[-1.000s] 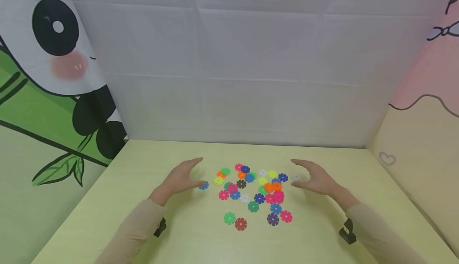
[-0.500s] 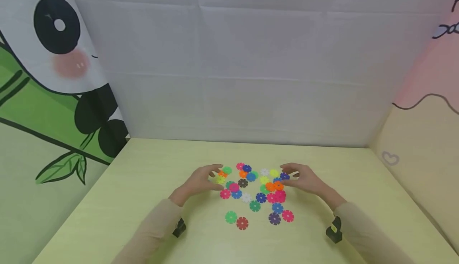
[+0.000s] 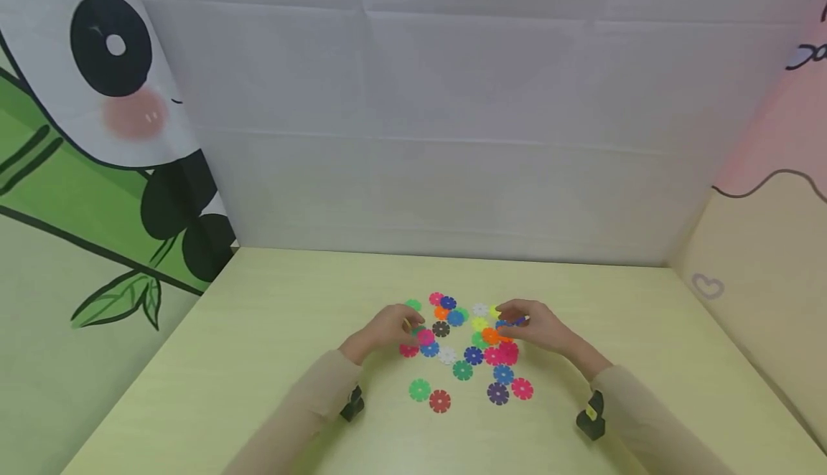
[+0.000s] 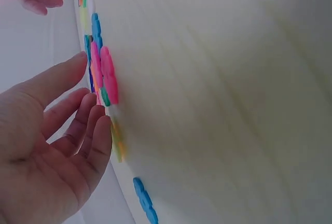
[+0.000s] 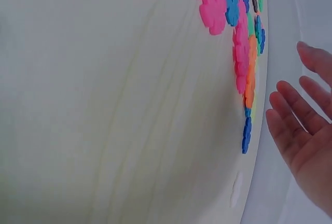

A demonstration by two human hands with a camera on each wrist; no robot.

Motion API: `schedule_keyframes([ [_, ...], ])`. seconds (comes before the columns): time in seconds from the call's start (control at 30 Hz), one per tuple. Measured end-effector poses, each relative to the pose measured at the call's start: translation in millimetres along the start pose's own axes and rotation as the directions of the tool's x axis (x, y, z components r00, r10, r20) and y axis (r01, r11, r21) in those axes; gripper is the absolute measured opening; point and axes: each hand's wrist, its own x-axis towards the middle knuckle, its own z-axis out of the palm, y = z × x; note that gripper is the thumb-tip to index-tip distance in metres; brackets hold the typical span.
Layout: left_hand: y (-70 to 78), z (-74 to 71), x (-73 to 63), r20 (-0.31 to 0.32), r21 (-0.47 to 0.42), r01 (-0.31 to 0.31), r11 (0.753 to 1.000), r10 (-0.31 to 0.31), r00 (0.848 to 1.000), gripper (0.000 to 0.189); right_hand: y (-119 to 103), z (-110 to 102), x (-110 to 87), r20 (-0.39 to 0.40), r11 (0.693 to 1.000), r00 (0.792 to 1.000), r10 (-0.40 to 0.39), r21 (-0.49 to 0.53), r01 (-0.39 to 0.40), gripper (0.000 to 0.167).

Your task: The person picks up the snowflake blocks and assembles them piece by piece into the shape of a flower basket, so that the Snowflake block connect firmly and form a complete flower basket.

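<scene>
My left hand (image 3: 391,325) is low at the left side of a spread of notched plastic discs, its fingertips beside a pink disc (image 3: 425,336). A yellow disc shows in the gap between its thumb and fingers. In the left wrist view its loosely bent fingers hold nothing, and a blue disc (image 4: 145,200) lies near the heel of the hand. Across the spread, my right hand (image 3: 541,328) has its fingertips over an orange disc (image 3: 490,336). Its fingers are relaxed and bare in the right wrist view, close to a dark blue disc (image 5: 247,135).
A green disc (image 3: 420,389), a red disc (image 3: 440,401) and a purple disc (image 3: 498,393) lie nearer on the pale table (image 3: 291,281). A white sheet (image 3: 413,130) stands behind, with printed panels at both sides. Black wrist cameras hang under the sleeves.
Both hands have moved inward from either side of the discs, the left going right and the right going left. Their fingers have drawn closer together. The visible discs stay in place.
</scene>
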Motion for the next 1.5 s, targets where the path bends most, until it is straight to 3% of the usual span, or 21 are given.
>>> schedule_keyframes([
  [0.1, 3.8, 4.7, 3.7, 0.021, 0.000, 0.049, 0.999, -0.049, 0.999, 0.035, 2, 3, 2.5, 0.015, 1.000, 1.000, -0.023, -0.003, 0.023, 0.040],
  [0.4, 9.2, 7.9, 7.9, 0.024, 0.035, 0.082, 0.996, -0.083, 0.996, 0.027, 0, 11, 7.9, 0.034, 0.999, 0.999, 0.000, -0.041, 0.001, 0.034],
  [0.67, 4.5, 8.2, 10.7, -0.002, 0.054, 0.054, 0.997, -0.054, 0.999, 0.022, 0, 17, 15.4, 0.053, 0.996, 0.999, 0.008, -0.086, -0.003, 0.032],
  [1.0, -1.0, 5.6, 8.8, -0.003, -0.014, 0.033, 0.999, -0.033, 0.999, 0.019, 3, 21, 21.7, 0.115, 0.994, 0.993, 0.029, -0.110, -0.016, 0.024],
  [1.13, -5.8, 5.4, 7.8, -0.003, -0.021, 0.013, 1.000, -0.014, 1.000, 0.015, 0, 21, 21.5, 0.105, 0.992, 0.994, 0.031, -0.126, -0.018, 0.018],
  [1.3, -6.0, 4.7, 5.4, 0.007, -0.123, 0.014, 0.992, -0.013, 1.000, 0.010, -6, 20, 17.3, 0.070, 0.989, 0.998, -0.007, -0.148, 0.018, 0.013],
  [1.5, 17.2, -2.2, -11.1, 0.029, -0.315, -0.051, 0.948, 0.064, 0.998, 0.012, -35, 22, 10.4, -0.015, 0.981, 0.989, -0.145, -0.135, 0.142, 0.008],
])
